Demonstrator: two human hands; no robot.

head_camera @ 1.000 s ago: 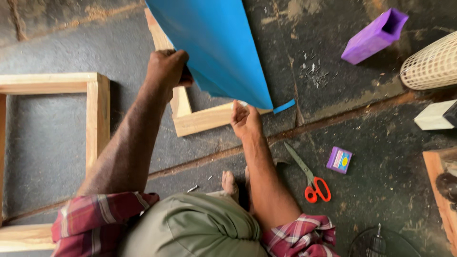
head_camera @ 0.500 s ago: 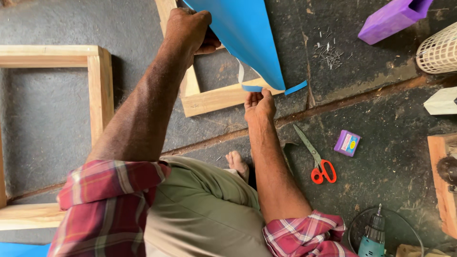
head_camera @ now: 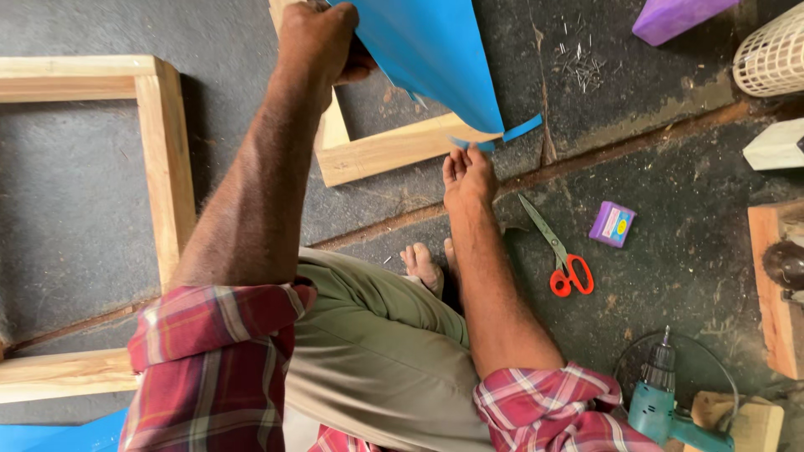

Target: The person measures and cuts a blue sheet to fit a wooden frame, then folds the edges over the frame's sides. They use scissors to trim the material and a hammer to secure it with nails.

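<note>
A large blue sheet (head_camera: 427, 50) lies over a small wooden frame (head_camera: 381, 151) on the dark floor. My left hand (head_camera: 322, 38) grips the sheet's left edge and lifts it off the frame's left rail. My right hand (head_camera: 467, 172) pinches the sheet's lower corner at the frame's bottom right end, fingers closed on the blue edge. A loose blue strip (head_camera: 523, 128) sticks out beside that corner. I sit on the floor, with a bare foot (head_camera: 421, 266) showing between my arms.
A larger wooden frame (head_camera: 159, 159) lies at the left. Orange-handled scissors (head_camera: 559, 251), a small purple box (head_camera: 612, 224) and scattered nails (head_camera: 578, 59) lie at the right. A teal power drill (head_camera: 657, 402), wood blocks (head_camera: 775, 285), a purple block (head_camera: 674, 15) and a white basket (head_camera: 775, 54) border the right side.
The view has tipped down and my arms have reached further forward. My left hand has raised the sheet's edge higher, and my right hand stays at the lower corner.
</note>
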